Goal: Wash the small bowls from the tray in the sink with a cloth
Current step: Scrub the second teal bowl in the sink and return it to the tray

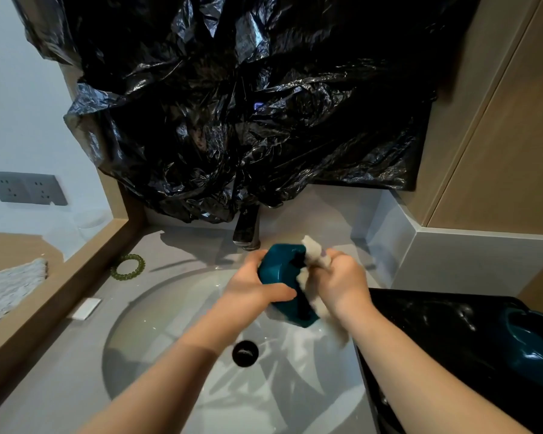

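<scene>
— Which step am I on?
— Scrubbing, I judge. Over the sink (176, 308), beside the tray (436, 324), my left hand (254, 283) wraps its fingers round the teal bowl (282, 270); my right hand (342, 283) clutches the cloth (314, 255) against it. Next calls for rinsing.

The grey counter (54, 377) holds a round sink (138, 355). Left of the sink lie a green ring (127, 266) and a small white block (87, 308). Right of the sink sits a black tray (436, 324).
</scene>
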The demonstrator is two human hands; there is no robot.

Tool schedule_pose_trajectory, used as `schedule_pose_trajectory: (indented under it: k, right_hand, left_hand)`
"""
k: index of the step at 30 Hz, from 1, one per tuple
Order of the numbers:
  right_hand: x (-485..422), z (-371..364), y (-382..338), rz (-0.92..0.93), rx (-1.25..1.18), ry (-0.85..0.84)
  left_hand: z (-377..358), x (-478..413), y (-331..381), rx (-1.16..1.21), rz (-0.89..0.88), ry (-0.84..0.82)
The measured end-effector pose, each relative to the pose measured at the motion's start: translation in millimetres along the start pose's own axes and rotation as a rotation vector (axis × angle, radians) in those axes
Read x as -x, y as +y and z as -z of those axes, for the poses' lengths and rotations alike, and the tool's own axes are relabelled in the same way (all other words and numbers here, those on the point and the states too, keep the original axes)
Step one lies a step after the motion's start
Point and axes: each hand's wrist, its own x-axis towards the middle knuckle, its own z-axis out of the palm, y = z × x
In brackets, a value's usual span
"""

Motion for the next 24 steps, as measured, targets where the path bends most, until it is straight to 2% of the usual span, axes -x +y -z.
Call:
schedule_pose_trajectory:
  k: [2, 4, 5, 8, 11, 14, 18, 20, 24]
  right_hand:
    - [-1.2, 5.1, -5.8, 0.194, 0.262, -0.096]
    - [1.5, 1.4, -12.1, 0.306, 0.498, -0.210]
    - [2.5, -0.7, -12.8, 0.321, 0.501, -0.225]
    - [1.5, -5.5, -5.1, 0.296, 0.317, -0.122]
    - [2.3, -12.6, 1.8, 0.185, 0.157, -0.038]
    - [5.0, -17.7, 3.8, 0.069, 0.016, -0.031]
    - [12.5, -12.6, 8.0, 0.028, -0.129, -0.064]
    - [12.7, -14.4, 10.6, -0.005, -0.146, -0.037]
    - [14.4, -22.9, 11.0, -0.370, -0.436, -0.086]
  left_hand:
    - [5.6, -6.6, 7.8, -0.172, 0.089, -0.132]
    - [1.9, -10.8, 11.9, -0.372, 0.101, -0.111]
    - [-1.5, -11.7, 12.4, -0.433, 0.099, -0.062]
    - [-8.5, -10.9, 9.1, -0.497, 0.067, 0.090]
    - [-11.2, -9.6, 7.1, -0.426, 0.067, 0.177]
    - [-11.8, -10.7, 4.0, -0.368, 0.096, 0.200]
    - [-7.5, -11.0, 0.1, -0.359, 0.105, 0.168]
    - [-7.4, -12.2, -1.7, -0.311, 0.076, 0.228]
    - [-11.0, -13.3, -1.6, -0.268, -0.001, 0.372]
